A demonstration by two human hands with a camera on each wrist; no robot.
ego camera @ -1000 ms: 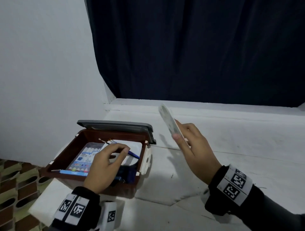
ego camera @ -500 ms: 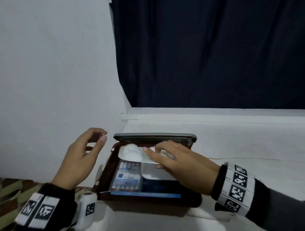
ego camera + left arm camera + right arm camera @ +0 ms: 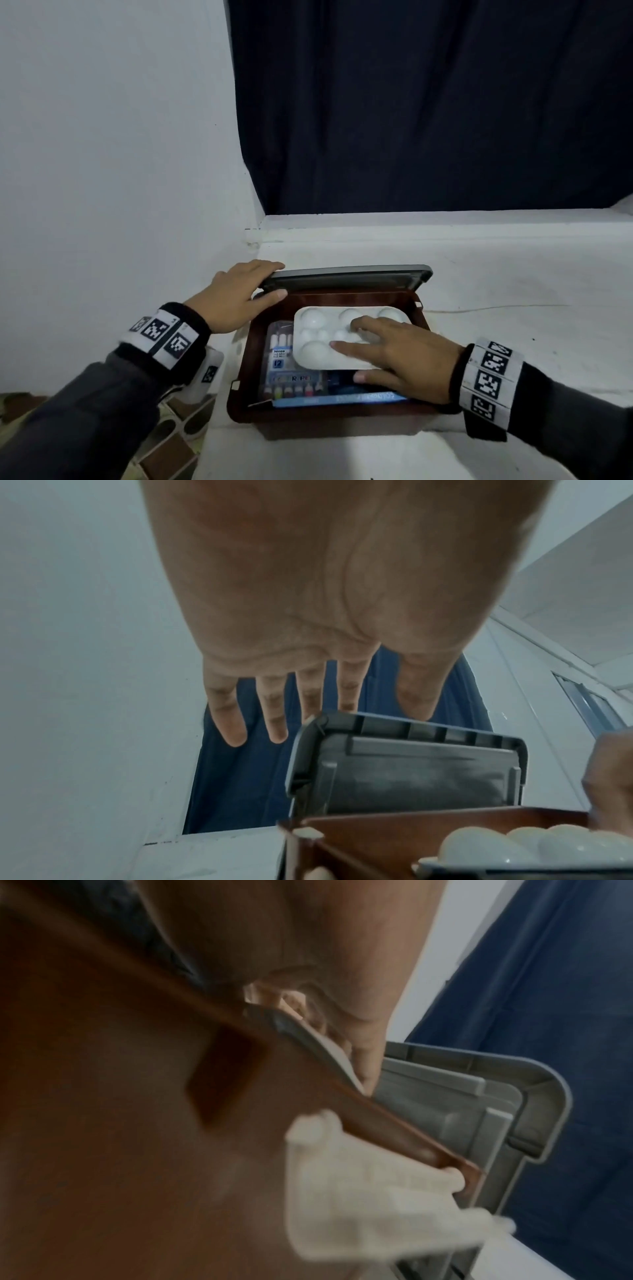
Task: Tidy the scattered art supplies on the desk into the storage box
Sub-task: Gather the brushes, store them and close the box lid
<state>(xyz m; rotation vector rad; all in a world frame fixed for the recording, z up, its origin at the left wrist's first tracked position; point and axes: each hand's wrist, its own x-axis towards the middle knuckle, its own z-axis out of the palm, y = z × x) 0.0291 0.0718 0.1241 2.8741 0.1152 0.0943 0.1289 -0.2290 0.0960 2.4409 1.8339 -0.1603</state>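
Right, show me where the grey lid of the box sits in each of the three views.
Head: the grey lid stands open at the back of the brown box, centre frame, with the left hand on its left corner.
Left wrist: lid lower centre, under the fingertips.
Right wrist: lid at right, blurred.
Shared landmark: the dark curtain behind the lid in all three.

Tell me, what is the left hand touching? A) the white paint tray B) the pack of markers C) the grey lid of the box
C: the left hand rests on a corner of the raised grey lid, while the right hand lies on the white paint tray.
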